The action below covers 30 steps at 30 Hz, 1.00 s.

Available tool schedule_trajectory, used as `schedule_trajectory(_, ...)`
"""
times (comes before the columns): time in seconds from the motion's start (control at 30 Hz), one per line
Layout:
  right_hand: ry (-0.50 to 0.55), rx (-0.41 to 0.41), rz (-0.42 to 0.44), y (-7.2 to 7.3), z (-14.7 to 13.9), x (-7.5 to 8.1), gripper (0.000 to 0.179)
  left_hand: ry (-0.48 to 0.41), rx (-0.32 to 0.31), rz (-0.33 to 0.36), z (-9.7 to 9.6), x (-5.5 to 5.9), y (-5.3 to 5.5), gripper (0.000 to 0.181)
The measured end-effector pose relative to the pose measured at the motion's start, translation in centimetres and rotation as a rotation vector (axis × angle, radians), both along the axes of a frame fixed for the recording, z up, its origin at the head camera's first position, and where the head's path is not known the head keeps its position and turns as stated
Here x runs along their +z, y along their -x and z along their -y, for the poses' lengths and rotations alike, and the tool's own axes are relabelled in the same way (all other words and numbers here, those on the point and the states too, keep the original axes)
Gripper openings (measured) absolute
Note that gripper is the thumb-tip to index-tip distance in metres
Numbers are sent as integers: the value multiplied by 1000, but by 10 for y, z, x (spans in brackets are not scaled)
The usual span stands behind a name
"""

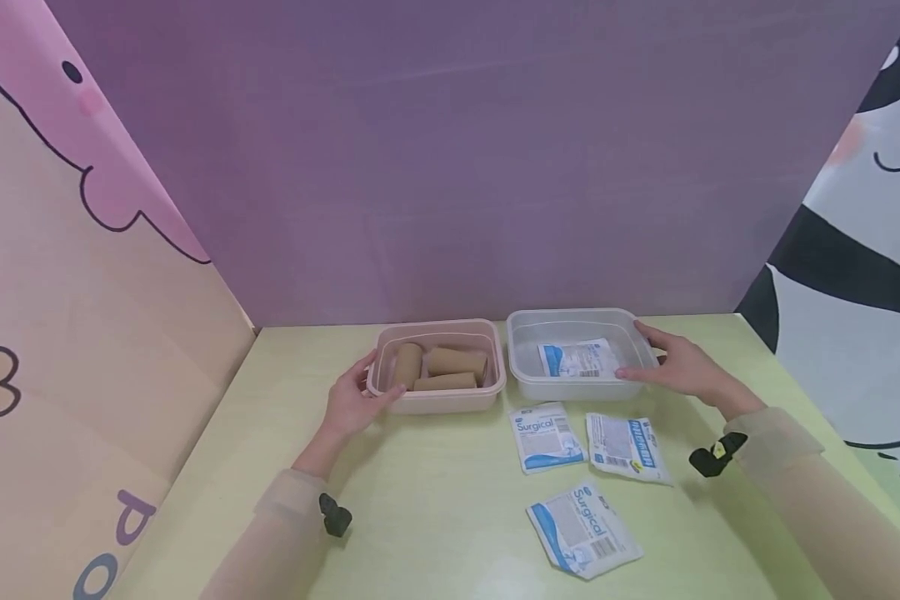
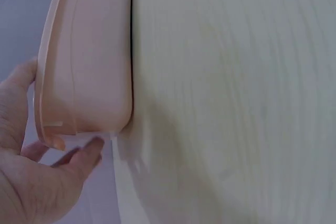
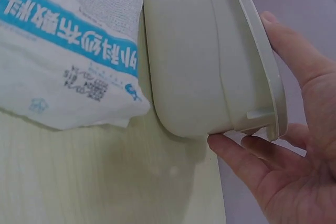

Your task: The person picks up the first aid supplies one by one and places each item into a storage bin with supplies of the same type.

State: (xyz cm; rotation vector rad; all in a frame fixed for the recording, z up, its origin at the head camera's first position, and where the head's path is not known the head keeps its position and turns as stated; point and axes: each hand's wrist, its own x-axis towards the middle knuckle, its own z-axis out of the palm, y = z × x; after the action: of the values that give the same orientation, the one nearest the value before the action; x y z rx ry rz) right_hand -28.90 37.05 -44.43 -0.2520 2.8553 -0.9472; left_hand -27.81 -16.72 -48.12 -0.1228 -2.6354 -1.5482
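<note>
My left hand grips the left end of a pink plastic box, thumb at its near rim. Three tan cylindrical rolls lie inside. In the left wrist view, the fingers curl beneath the rim of the box. My right hand holds the right end of a white plastic box, thumb and fingers about its rim. One gauze dressing packet lies in it. The right wrist view shows the fingers under the rim and the thumb on the near side.
On the table in front of the white box lie three gauze packets: one at left, one at right, one nearer. A purple panel stands behind the boxes. Printed walls flank the pale yellow table.
</note>
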Motion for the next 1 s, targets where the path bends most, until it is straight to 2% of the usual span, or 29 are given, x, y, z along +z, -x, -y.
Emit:
schedule_trajectory(0.07,-1,-3,8,0,0,0,118,46,1,-18,-1,3,-1,84)
schedule_trajectory(0.13,3,-4,13,0,0,1,118,94,8,-78,-3,6,-3,82)
schedule_trajectory(0.23,5,1,14,2,1,2,119,147,7,-216,-9,15,-7,77)
schedule_trajectory(0.3,1,2,15,3,2,3,119,191,-12,-335,-17,24,-10,72)
schedule_trajectory(0.4,-8,-3,27,3,3,4,119,227,-86,-448,-35,37,-16,65)
schedule_trajectory(0.53,-5,-5,38,3,3,4,119,282,-158,-480,-64,45,-27,70)
schedule_trajectory(0.63,-3,-1,35,3,4,3,119,294,-200,-485,-82,48,-37,79)
schedule_trajectory(0.73,1,3,36,4,4,2,119,294,-245,-483,-96,51,-44,80)
schedule_trajectory(0.87,-3,2,35,4,2,2,119,351,-305,-506,-111,51,-47,78)
schedule_trajectory(1.0,-9,1,34,4,2,3,119,418,-379,-539,-126,44,-47,84)
